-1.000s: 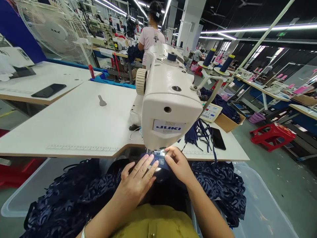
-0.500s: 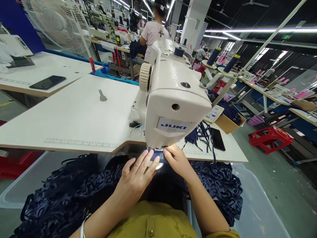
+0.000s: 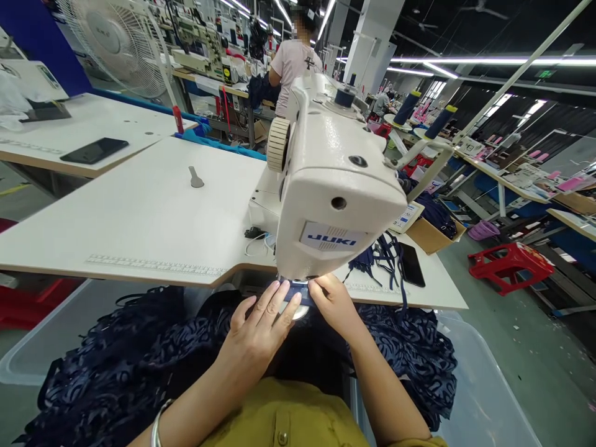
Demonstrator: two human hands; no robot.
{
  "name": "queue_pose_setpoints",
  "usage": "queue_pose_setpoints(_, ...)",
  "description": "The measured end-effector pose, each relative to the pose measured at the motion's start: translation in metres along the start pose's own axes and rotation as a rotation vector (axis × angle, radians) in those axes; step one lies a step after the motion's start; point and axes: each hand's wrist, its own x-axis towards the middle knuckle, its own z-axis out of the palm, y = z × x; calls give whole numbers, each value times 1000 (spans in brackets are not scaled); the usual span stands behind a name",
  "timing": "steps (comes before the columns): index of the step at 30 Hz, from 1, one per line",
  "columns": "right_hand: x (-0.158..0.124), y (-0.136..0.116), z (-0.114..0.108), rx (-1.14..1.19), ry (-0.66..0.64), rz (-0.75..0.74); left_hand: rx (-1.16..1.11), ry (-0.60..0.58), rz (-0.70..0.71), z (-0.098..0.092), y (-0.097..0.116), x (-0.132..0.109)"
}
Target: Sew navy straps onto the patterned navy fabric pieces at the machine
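A white sewing machine (image 3: 335,186) stands in the middle, its needle area lit low down. Beneath its head lies a small piece of navy fabric (image 3: 298,291). My left hand (image 3: 263,323) rests on the left part of this piece, palm down, fingers stretched out and a little apart. At the right edge of the piece my right hand (image 3: 333,304) has its thumb and index finger pressed together on the fabric. Patterned navy fabric (image 3: 121,354) is heaped below the table edge on both sides of my lap.
On the white table (image 3: 153,205) lie a small metal piece (image 3: 195,178), navy straps (image 3: 387,257) and a phone (image 3: 411,264). Clear plastic bins (image 3: 484,372) flank my lap. A fan (image 3: 112,43), a person (image 3: 295,65) and a red stool (image 3: 511,267) are farther off.
The camera view has shifted slightly, so the machine appears a little farther right and lower. Both hands stay in nearly the same place on the fabric.
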Motion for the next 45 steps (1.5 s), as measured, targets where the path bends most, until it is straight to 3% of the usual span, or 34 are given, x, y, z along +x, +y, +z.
queue_pose_setpoints(19,1,-2,5,28,13,24,18,16,-52,0,3,-1)
queue_pose_setpoints(25,-1,5,12,68,73,10,-6,44,-90,-4,4,2)
queue_pose_setpoints(33,-17,25,28,332,138,170,-14,22,-88,-6,5,3)
queue_pose_setpoints(39,-35,54,29,149,-48,83,-6,-8,-48,-6,4,4)
queue_pose_setpoints(45,-58,73,15,272,-36,320,-17,3,-66,-8,7,8)
